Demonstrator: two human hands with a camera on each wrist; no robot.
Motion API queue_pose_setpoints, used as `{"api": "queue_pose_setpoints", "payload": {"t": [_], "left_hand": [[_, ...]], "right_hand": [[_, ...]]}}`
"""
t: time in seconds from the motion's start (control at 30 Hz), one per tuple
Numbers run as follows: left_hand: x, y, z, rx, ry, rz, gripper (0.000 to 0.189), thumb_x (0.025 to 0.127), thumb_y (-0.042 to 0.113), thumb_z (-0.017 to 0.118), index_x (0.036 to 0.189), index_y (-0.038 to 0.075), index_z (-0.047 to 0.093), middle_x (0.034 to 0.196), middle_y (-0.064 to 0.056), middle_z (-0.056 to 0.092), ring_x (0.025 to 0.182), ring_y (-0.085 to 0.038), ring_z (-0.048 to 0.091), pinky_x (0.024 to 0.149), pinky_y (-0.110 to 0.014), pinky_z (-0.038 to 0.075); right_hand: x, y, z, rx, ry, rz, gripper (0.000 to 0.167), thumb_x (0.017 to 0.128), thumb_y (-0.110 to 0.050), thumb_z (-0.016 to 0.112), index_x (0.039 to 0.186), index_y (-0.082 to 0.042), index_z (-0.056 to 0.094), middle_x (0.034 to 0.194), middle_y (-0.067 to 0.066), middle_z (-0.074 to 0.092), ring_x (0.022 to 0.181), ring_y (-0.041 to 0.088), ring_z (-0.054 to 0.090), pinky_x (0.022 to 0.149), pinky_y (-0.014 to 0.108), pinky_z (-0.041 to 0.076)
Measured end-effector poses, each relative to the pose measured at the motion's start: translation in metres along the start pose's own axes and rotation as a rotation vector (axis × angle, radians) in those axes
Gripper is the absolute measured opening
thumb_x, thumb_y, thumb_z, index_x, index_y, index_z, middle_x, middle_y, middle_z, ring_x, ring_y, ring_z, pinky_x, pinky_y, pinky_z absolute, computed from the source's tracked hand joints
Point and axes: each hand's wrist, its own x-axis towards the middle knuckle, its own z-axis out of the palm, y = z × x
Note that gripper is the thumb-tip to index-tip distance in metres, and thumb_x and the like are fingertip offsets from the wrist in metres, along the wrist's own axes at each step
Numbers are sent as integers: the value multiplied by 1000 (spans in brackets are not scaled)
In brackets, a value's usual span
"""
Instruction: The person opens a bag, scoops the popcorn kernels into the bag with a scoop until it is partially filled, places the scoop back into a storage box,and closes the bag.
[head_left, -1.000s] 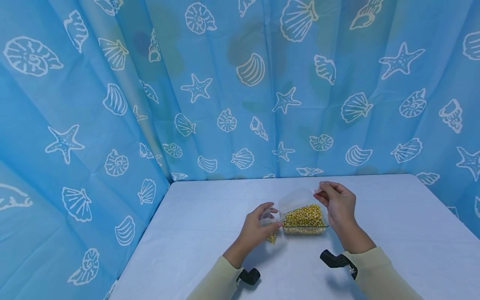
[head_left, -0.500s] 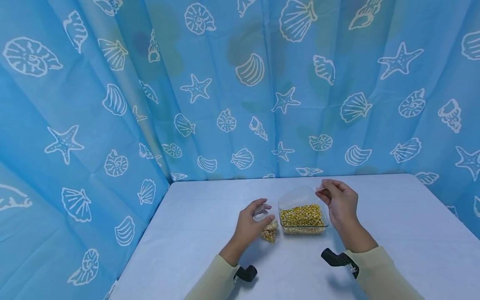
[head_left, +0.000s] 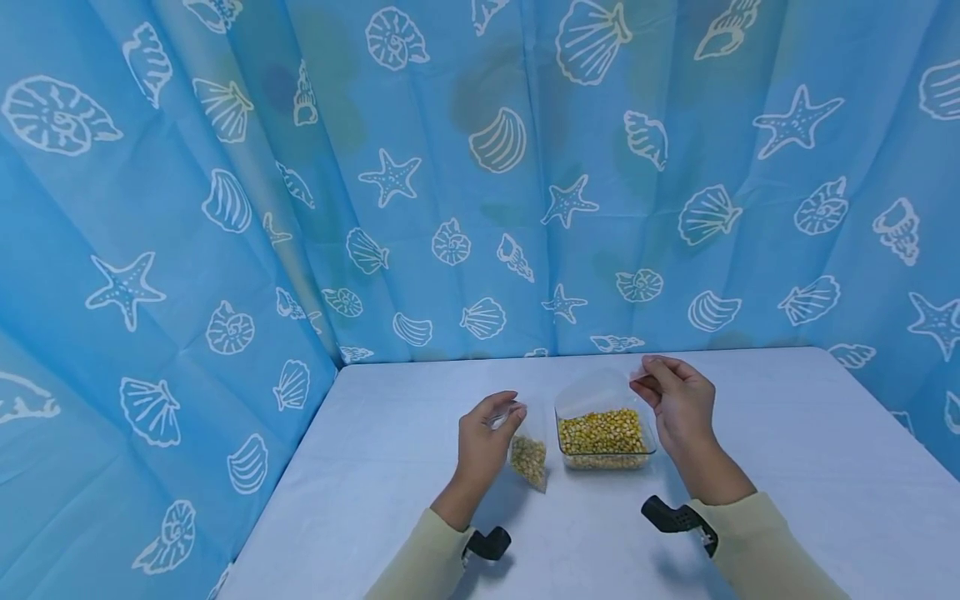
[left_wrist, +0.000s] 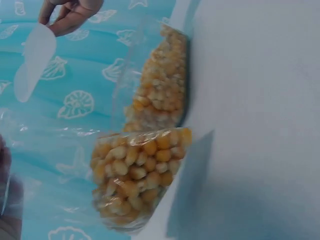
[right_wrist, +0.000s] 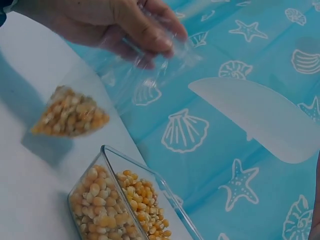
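Observation:
My left hand [head_left: 480,454] pinches the gathered top of a clear plastic bag [head_left: 529,462]. Yellow corn kernels [left_wrist: 137,172] fill the bag's lower corner, which hangs over the table left of a glass container. The rectangular glass container [right_wrist: 103,155] stands on the table, with loose corn kernels [head_left: 603,431] in it. Above the container's far right side, my right hand [head_left: 684,408] pinches one end of a thin, translucent white scraper [right_wrist: 262,117] with a rounded edge. In the left wrist view the scraper [left_wrist: 37,57] hangs from those fingertips.
A white cloth covers the table [head_left: 390,467]. Behind it and along its left side hangs a blue curtain [head_left: 450,208] with white shells and starfish. Black wrist mounts [head_left: 491,543] sit at both cuffs of the light sleeves [head_left: 423,562].
My left hand has moved left, away from the container, and the bag of corn with it, so a gap now shows between them. The right hand has hardly moved.

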Motion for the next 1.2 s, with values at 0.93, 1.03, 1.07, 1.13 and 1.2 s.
{"api": "queue_pose_setpoints", "payload": {"t": [0.93, 1.03, 1.07, 1.13, 1.2], "left_hand": [[-7, -13, 17, 19, -288, -357, 90, 76, 30, 84, 150, 26, 32, 119, 17, 59, 131, -23, 44, 106, -56, 30], [-8, -12, 18, 63, -294, -385, 80, 78, 32, 83, 145, 21, 41, 118, 16, 60, 127, -24, 47, 102, -55, 37], [-9, -12, 18, 73, -297, -382, 75, 79, 33, 82, 142, 20, 45, 118, 15, 61, 125, -23, 49, 101, -53, 39], [-9, -12, 18, 81, -301, -354, 63, 80, 33, 80, 135, 19, 52, 115, 15, 62, 118, -20, 53, 97, -49, 43], [-10, -13, 18, 80, -302, -320, 54, 82, 33, 79, 130, 21, 57, 113, 15, 62, 111, -15, 57, 91, -43, 47]], "right_hand": [[3, 6, -11, 0, -2, 43, 38, 87, -19, 75, 115, 2, 59, 93, 8, 64, 80, 16, 68, 77, 30, 54], [3, 9, -12, -6, -13, 39, 35, 87, -19, 75, 111, 1, 61, 93, 9, 65, 79, 17, 68, 76, 30, 54], [4, 9, -12, -9, -16, 35, 33, 87, -18, 75, 110, 1, 61, 92, 10, 65, 79, 17, 68, 76, 31, 54], [4, 10, -13, -10, -16, 30, 31, 88, -16, 74, 110, 2, 61, 91, 10, 64, 78, 17, 68, 76, 31, 54], [6, 11, -14, -6, -9, 26, 32, 88, -14, 74, 111, 4, 61, 91, 9, 64, 77, 17, 68, 75, 31, 54]]}}
